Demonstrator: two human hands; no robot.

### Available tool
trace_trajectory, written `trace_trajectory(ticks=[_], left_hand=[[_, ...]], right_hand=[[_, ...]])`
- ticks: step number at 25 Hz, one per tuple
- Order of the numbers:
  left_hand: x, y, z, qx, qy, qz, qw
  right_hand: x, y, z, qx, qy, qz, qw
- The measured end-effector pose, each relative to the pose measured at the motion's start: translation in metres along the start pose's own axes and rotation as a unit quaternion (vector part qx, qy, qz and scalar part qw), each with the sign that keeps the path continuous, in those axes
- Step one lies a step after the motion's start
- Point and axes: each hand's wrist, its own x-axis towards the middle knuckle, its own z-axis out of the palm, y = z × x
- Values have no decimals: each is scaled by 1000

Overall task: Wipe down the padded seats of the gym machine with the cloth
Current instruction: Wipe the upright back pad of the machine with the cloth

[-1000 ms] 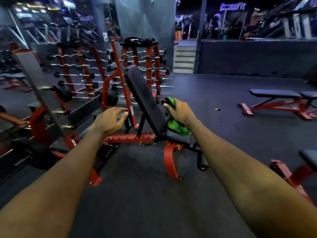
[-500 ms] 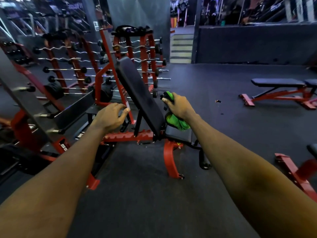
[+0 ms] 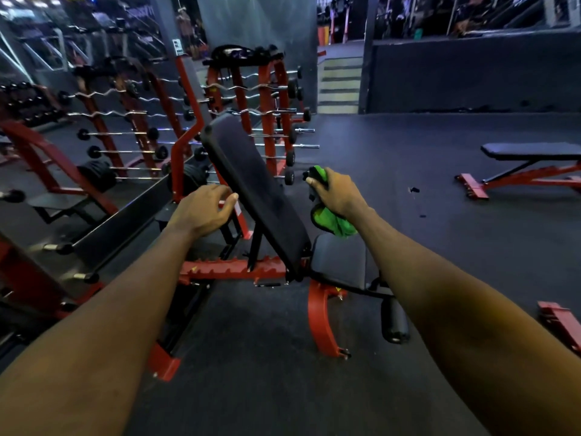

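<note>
An adjustable bench on a red frame stands ahead of me, its black padded backrest [image 3: 257,187] raised at a steep slant and its black seat pad [image 3: 341,258] lower to the right. My right hand [image 3: 338,191] grips a green cloth [image 3: 331,220] together with a small dark object, in the air to the right of the backrest and above the seat pad. My left hand [image 3: 202,209] hovers at the backrest's left edge, fingers loosely curled, holding nothing.
A red rack of barbells [image 3: 270,121] stands behind the bench, with a mirror and weight storage on the left. A flat bench [image 3: 531,152] sits at the right, another red frame [image 3: 559,322] at the lower right. Steps [image 3: 339,86] rise at the back.
Both hands stay near the backrest while I have drawn a little closer. The right hand with the cloth sits slightly further from the pad's right edge.
</note>
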Motion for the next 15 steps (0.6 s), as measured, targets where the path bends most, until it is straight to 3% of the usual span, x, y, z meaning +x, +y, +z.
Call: trace_trajectory(ticks=[15], left_hand=[[244,-146,74,4,-30,-14,999]], right_hand=[[271,30,97,-4,-28,-16,999]])
